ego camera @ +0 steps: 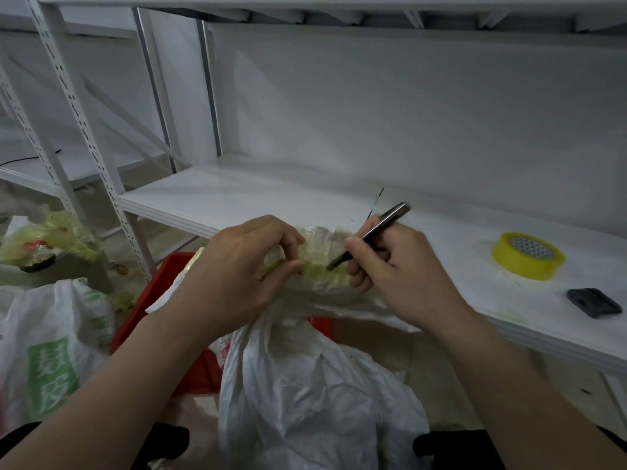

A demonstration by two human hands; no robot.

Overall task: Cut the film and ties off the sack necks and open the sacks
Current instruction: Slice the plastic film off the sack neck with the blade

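On my feed the crumpled white plastic sack (pixel 305 385) stands in the middle, right below the camera, and I take every place from it. Its gathered neck (pixel 325 237) is lifted at the top of the sack and wrapped in a band of yellowish transparent film (pixel 322 271). The left hand (pixel 237 266) comes in from the sack's left with its fingers curled, thumb and forefinger pinching the film at the left end of the neck. The right hand (pixel 397 273) is at the right end of the neck, fingers closed around a slim dark metal-handled knife (pixel 386 222); the blade tip touches the film just beside the left thumb, and the handle slants up and away to the right. Whether the film is cut yet, I cannot tell. Just behind the sack on its left is a red plastic crate (pixel 149 293). Further left stands a second white sack with green print (pixel 51 351), and beyond that lies a heap of crumpled yellowish film (pixel 51 239). Behind the sack runs a white metal shelf board (pixel 237 195); on it, well to the sack's right, lies a yellow roll of tape (pixel 527 257), and near the roll a small flat black object (pixel 593 301).
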